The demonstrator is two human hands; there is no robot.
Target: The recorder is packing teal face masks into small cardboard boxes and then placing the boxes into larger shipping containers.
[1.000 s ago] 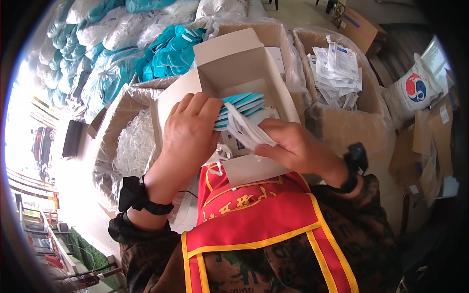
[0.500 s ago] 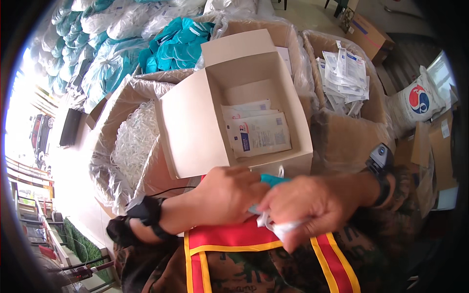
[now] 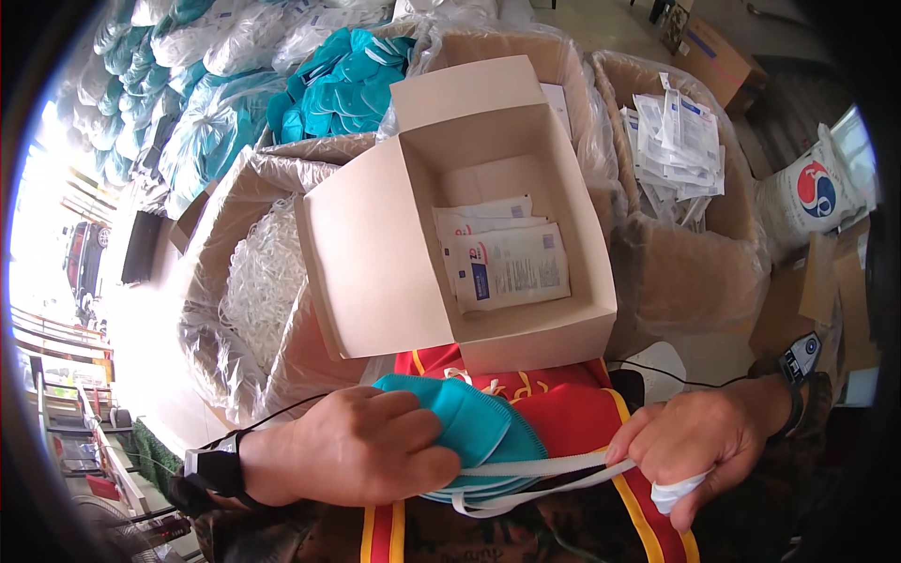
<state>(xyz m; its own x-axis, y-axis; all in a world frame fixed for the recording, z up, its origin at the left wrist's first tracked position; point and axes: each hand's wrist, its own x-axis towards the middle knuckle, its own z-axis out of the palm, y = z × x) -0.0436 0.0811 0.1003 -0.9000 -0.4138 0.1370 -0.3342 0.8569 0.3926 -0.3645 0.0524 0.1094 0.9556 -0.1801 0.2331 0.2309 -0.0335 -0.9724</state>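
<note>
Our left hand [image 3: 352,450] grips the teal masks [image 3: 465,413] near the box's [image 3: 540,345] closest edge; our right hand [image 3: 690,446] pinches their white straps [image 3: 554,464], best held evenly taut.

Left hand [image 3: 361,446] grips, curled over; well apart, the right hand [image 3: 699,441] curls too, thumb [image 3: 683,516] angled downward!

At upper left, a tall pile of see-through plastic bags [image 3: 202,122] with teal and white contents. Below it, a dark box-shaped object [image 3: 141,247]; farther left, in outdoor glare, a black car [image 3: 85,255]. At lower left, a strip of green artificial grass [image 3: 150,450]. To the right, a plastic-lined brown cardboard box [image 3: 699,281], heaped toward its far end with flat white sachets [image 3: 680,141]; beside it, a bulging white sack [image 3: 784,202] with a round red-and-blue emblem.
</note>
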